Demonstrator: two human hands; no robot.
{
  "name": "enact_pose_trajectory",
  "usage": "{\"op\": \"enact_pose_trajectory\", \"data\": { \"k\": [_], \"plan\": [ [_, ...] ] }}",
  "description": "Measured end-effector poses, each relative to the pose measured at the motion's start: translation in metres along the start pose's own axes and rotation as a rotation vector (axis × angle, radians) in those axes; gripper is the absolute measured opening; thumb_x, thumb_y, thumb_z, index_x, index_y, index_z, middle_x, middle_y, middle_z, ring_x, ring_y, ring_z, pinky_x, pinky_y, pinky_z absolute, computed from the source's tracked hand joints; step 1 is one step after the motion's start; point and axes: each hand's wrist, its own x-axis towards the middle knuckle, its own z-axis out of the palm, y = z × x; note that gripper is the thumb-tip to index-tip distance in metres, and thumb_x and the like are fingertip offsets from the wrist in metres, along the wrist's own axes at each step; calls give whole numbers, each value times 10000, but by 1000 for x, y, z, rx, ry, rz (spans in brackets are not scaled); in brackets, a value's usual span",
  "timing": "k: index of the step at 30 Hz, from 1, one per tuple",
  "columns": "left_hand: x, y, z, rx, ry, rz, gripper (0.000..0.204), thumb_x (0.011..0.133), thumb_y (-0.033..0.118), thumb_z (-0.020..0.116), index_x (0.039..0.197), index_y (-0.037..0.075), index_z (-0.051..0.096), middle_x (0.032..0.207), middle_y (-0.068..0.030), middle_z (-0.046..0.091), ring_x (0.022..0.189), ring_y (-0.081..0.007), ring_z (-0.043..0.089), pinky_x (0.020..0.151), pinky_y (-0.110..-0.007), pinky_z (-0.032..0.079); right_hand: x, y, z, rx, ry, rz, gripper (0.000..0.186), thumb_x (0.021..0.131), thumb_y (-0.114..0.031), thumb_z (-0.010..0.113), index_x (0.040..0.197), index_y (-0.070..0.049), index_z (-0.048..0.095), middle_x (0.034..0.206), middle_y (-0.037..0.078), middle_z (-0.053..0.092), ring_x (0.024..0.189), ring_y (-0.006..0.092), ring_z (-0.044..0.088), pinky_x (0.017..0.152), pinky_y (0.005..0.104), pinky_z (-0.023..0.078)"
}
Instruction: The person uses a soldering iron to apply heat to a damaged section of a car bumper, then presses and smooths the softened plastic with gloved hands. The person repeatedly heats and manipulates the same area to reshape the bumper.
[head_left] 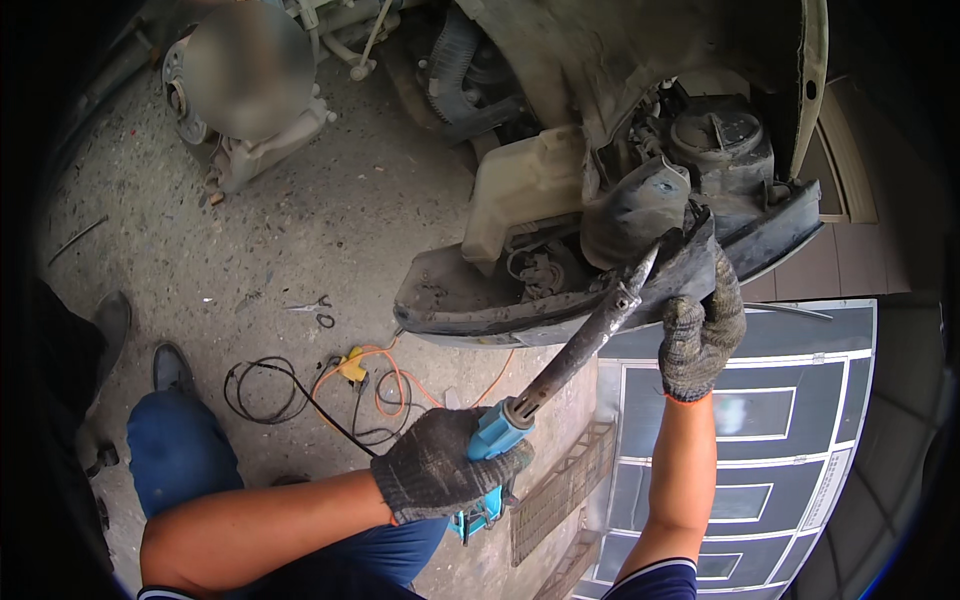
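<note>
We look down on a car's bumper (500, 327), which lies across the centre right beneath the open front end, with a tool (575, 365) slanting up toward its torn edge. The left hand (440, 455) is closed around the tool's blue grip; the right hand (700, 335) grasps the bumper's edge between thumb and fingers. Whether the tool's tip touches the plastic or stops just short of it, we cannot tell from this angle. Behind the bumper, a tank (530, 190) and a round housing (715, 135) crowd the space. On the floor (370, 230) to the left we find scissors (312, 308) with dark handles, a coiled black cable (265, 390), and an orange cord (400, 375) looping beside a yellow block (352, 366). A grate (560, 490) lies below the tool, next to grey panels (740, 410) at the lower right. A blue-clad knee (185, 450) occupies the lower left.

As to materials, we note the bumper's dark, scuffed, curved plastic; the tank's angular, yellowish, translucent walls; and the tool's long, discoloured metal barrel, tapering to a point. Both hands wear coarse knitted grey gloves, the right one edged in orange. The floor is rough, speckled concrete; the panels are framed with white strips.
</note>
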Motion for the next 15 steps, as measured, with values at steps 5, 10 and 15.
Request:
{"op": "enact_pose_trajectory", "data": {
  "k": [5,10,15],
  "plan": [
    [-1,-11,0,88,32,45,304,891,336,645,949,39,625,730,-112,684,680,-235,698,648,-345,532,5,-1,2,-21,13,-83,497,822,-286,697,1192,34,607,1160,168,658,1079,293,621,986,382,426],
    [1,-18,-1,169,46,75,321,871,372,649,943,59,638,744,-130,680,708,-287,686,661,-376,526,3,0,1,-20,13,-60,497,826,-292,697,1188,37,608,1161,169,657,1081,296,620,992,384,421],
    [1,-15,-3,241,18,6,299,869,348,643,953,61,648,760,-137,680,718,-308,676,672,-391,522,1,1,-1,-14,1,-33,491,822,-275,698,1187,41,606,1161,173,657,1078,295,623,983,382,428]
  ]
}}
